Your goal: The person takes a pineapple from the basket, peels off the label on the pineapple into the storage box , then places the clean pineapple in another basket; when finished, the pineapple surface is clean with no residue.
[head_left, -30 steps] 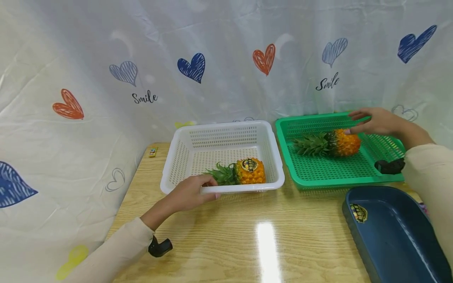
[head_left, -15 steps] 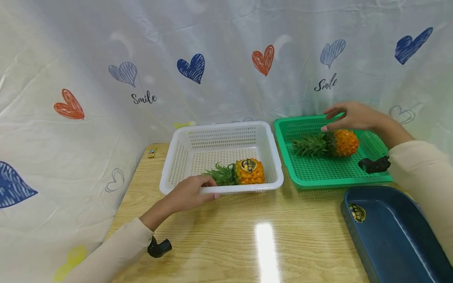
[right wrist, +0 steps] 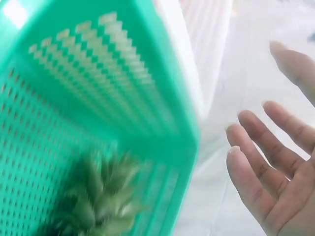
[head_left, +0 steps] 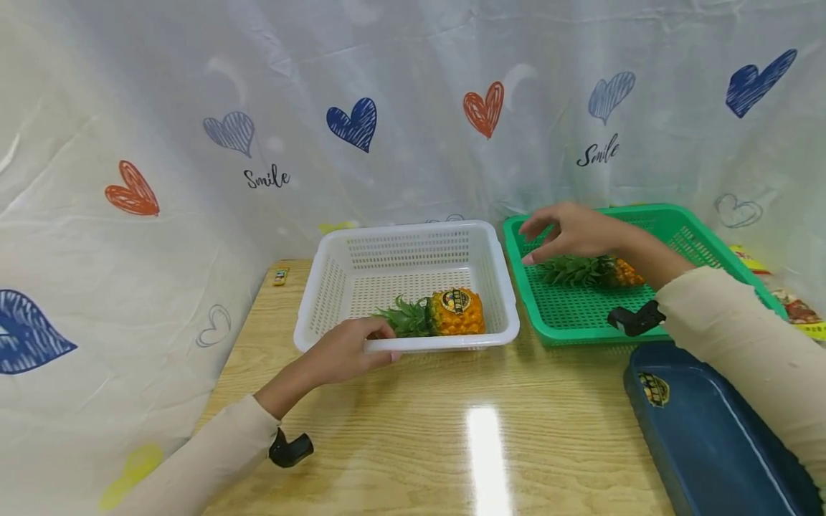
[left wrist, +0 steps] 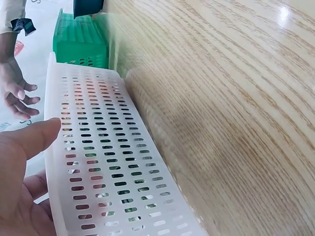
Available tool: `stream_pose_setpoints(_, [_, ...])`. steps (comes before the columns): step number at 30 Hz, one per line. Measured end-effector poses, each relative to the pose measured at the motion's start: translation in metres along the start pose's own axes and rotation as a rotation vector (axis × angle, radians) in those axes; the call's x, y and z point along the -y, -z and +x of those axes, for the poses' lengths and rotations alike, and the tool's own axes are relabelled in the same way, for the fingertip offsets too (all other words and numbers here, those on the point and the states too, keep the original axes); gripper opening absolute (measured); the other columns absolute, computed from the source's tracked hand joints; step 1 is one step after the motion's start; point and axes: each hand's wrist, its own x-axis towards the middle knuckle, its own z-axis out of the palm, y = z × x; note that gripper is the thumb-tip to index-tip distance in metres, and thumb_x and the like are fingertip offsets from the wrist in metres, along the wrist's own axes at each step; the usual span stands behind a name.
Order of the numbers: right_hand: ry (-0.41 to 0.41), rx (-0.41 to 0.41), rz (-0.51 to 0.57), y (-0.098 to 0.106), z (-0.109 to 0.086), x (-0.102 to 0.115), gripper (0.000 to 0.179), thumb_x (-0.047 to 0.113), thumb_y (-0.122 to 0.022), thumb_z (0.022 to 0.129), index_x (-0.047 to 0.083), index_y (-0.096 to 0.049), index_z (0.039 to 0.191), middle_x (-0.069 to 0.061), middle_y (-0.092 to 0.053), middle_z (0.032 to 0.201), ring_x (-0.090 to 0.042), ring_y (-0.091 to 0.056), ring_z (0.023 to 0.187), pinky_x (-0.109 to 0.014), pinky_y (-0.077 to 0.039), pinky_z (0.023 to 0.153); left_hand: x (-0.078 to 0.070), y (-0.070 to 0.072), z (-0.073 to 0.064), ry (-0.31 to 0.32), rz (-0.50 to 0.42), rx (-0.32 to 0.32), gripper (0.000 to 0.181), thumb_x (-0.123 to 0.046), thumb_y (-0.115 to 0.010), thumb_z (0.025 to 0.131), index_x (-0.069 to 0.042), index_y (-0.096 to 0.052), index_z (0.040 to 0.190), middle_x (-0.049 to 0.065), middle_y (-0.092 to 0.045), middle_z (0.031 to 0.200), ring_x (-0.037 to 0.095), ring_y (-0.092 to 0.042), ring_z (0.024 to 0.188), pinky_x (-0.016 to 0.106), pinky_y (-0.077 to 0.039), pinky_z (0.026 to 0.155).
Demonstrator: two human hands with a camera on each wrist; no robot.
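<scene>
My left hand (head_left: 348, 351) grips the front rim of a white plastic basket (head_left: 406, 233), thumb outside and fingers over the inner side, as the left wrist view also shows. Inside that basket a pineapple (head_left: 457, 312) with a round black-and-gold label lies on its side, leaves pointing left. To the right stands a green basket (head_left: 594, 334) holding a second pineapple (head_left: 626, 274), partly hidden behind my right forearm. My right hand (head_left: 576, 231) hovers over the green basket's left part with fingers spread and nothing in them. In the right wrist view the leafy crown (right wrist: 101, 196) is blurred.
A dark blue tray (head_left: 710, 430) with a gold label stands at the front right, under my right sleeve. Colourful packets (head_left: 800, 312) lie beyond the green basket's right side. A small yellow packet (head_left: 280, 276) sits at the wooden table's back left corner. A printed curtain (head_left: 413, 107) hangs behind.
My right hand has travelled left across the green basket, from above the pineapple's body to above its leaves and the basket's left rim. My left hand has kept its grip on the white basket.
</scene>
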Motion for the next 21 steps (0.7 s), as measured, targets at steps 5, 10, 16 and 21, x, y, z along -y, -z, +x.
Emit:
stream_pose_setpoints(5, [0.057,0.070,0.028,-0.019,0.013,0.014,0.056,0.028,-0.080,0.087,0.002,-0.060,0.133,-0.017,-0.064,0.127,-0.025,-0.067,0.101,-0.041,-0.056,0.084,0.000,0.002,-0.003,0.011,-0.003,-0.009,0.019,-0.039,-0.071,0.094,-0.025,-0.068,0.107,-0.013,-0.068,0.098,0.006,-0.063,0.090,0.035,-0.052,0.083])
stream_pose_setpoints(10, [0.077,0.116,0.009,-0.034,0.022,0.022,0.055,0.029,-0.081,0.086,0.005,-0.062,0.132,-0.014,-0.065,0.125,-0.023,-0.065,0.098,-0.038,-0.054,0.082,0.002,0.010,-0.010,0.039,-0.022,-0.032,0.032,-0.041,-0.062,0.100,-0.016,-0.067,0.119,-0.003,-0.068,0.113,0.017,-0.064,0.105,0.043,-0.052,0.092])
stream_pose_setpoints(16, [0.094,0.135,0.026,-0.044,0.029,0.028,0.054,0.030,-0.080,0.086,0.006,-0.062,0.131,-0.012,-0.065,0.124,-0.024,-0.068,0.101,-0.041,-0.056,0.086,0.010,0.020,-0.021,0.084,-0.063,-0.157,0.043,-0.035,-0.062,0.101,-0.009,-0.058,0.134,0.010,-0.059,0.134,0.032,-0.059,0.120,0.051,-0.049,0.098])
stream_pose_setpoints(21, [0.109,0.152,0.043,-0.050,0.032,0.031,0.052,0.031,-0.080,0.087,0.007,-0.063,0.129,-0.014,-0.065,0.125,-0.026,-0.068,0.103,-0.041,-0.055,0.088,0.020,0.027,-0.029,0.122,-0.069,-0.297,0.045,-0.032,-0.063,0.101,-0.009,-0.054,0.139,0.016,-0.053,0.138,0.037,-0.054,0.125,0.054,-0.046,0.101])
